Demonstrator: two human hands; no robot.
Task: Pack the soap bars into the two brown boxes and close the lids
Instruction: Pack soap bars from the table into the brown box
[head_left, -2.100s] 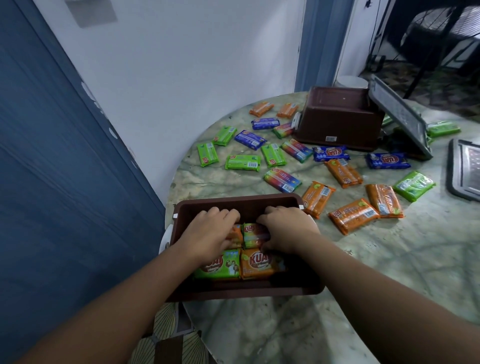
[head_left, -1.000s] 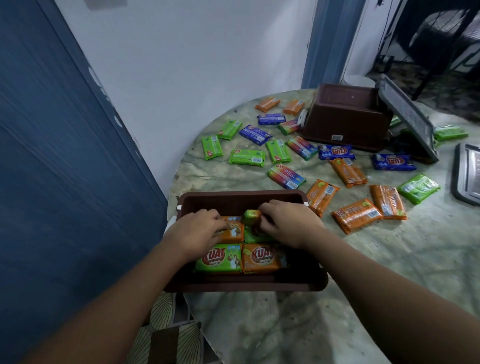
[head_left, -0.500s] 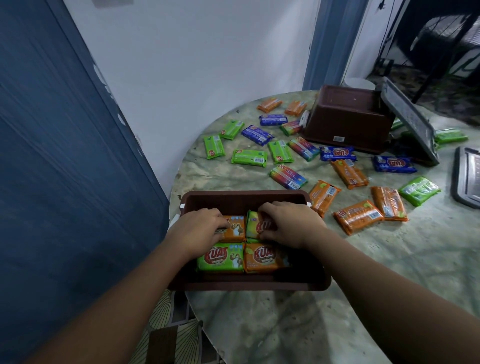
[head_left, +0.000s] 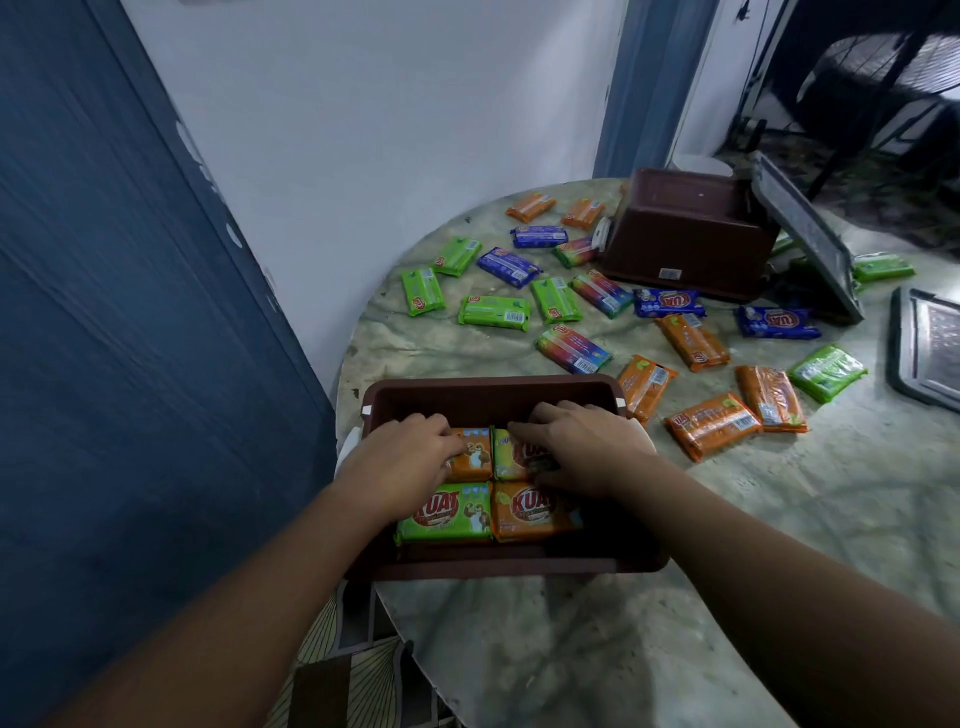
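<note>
hands (head_left: 498, 452) | pressing, seemingly flat, on soap bars (head_left: 493, 512) | near box (head_left: 493, 564)

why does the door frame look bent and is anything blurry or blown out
Head view: the wide-angle lens bows the blue door frame and the blue panel at the left edge; lighting is dim and flat, nothing blown out; the near brown plastic box and the KUAT print on the green soap bar inside it read sharp; the dark room top right loses detail.

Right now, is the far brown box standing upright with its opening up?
No, the far brown box lies upside down, its labelled base facing up.
</note>
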